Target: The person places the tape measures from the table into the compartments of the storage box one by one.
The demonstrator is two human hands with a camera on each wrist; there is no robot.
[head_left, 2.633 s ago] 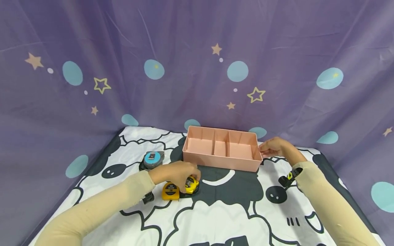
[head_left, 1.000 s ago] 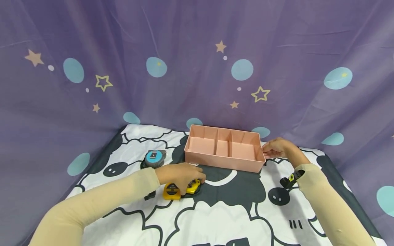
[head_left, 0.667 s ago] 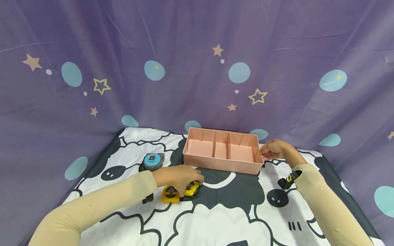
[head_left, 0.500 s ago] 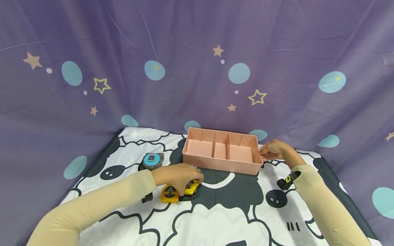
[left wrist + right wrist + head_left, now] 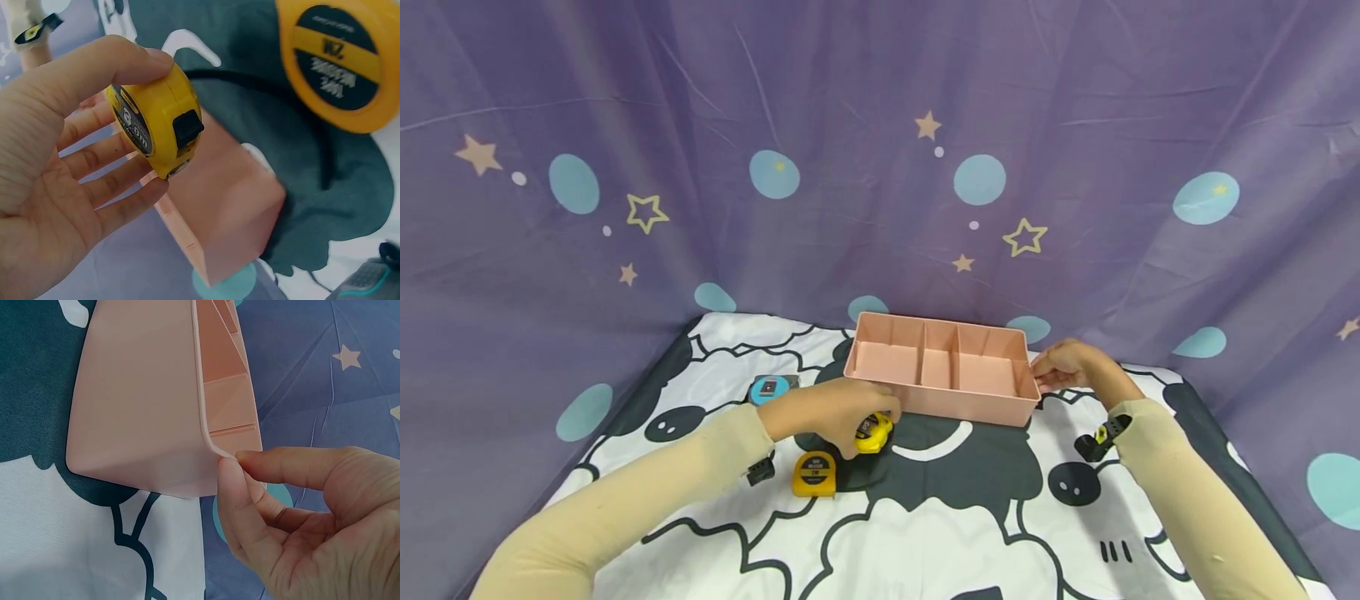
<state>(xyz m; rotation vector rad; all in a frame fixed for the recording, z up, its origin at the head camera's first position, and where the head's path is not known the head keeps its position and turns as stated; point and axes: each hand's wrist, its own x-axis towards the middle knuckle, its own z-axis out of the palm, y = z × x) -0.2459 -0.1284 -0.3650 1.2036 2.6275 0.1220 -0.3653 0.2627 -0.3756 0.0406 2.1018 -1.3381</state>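
Left wrist view has the left hand [image 5: 47,181] pinching the yellow tape measure [image 5: 165,119] between thumb and fingers, just this side of the pink box [image 5: 962,404], not inside it. Only thumb and fingertips seem to have it, so I'd guess that rounded case could twist loose, or bump the box if carried too low. Left arm [image 5: 647,475] reaches in from lower left, back of hand up, while the right hand [image 5: 319,534] pinches the box's right end.

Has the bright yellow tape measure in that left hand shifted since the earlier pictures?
Yes. In the head view, the bright yellow tape measure has moved away from the orange tape measure lying on the cloth, toward the pink box.
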